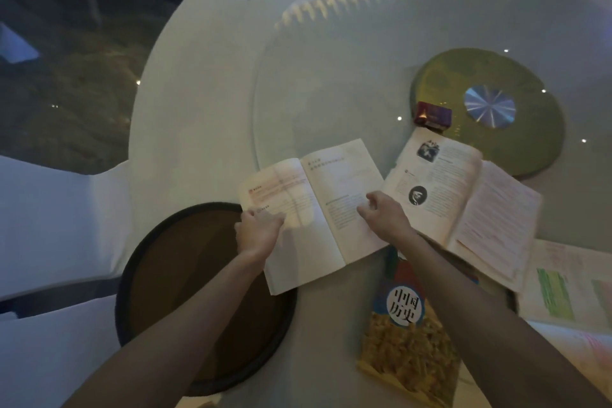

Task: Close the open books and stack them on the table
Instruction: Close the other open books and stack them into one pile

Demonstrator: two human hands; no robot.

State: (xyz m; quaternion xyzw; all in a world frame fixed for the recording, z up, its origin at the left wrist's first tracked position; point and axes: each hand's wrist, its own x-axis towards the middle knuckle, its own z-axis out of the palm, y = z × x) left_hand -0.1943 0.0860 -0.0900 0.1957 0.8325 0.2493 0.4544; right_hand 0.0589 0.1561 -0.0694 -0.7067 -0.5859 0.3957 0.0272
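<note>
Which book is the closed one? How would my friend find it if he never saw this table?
Start at the big round white table, then look at the near edge, under the person's right arm. The closed colourful paperback lies there, just below the open white-paged book that both hands touch. Only it shows a cover: yellow bottom, white circle with dark characters.

Round table (198, 83) under open books (318, 209), tray (159, 275)

Two bare forearms are shown; no sleeves, gloves, watch or rings are worn on the left hand (256, 230) or right hand (385, 214).
</note>
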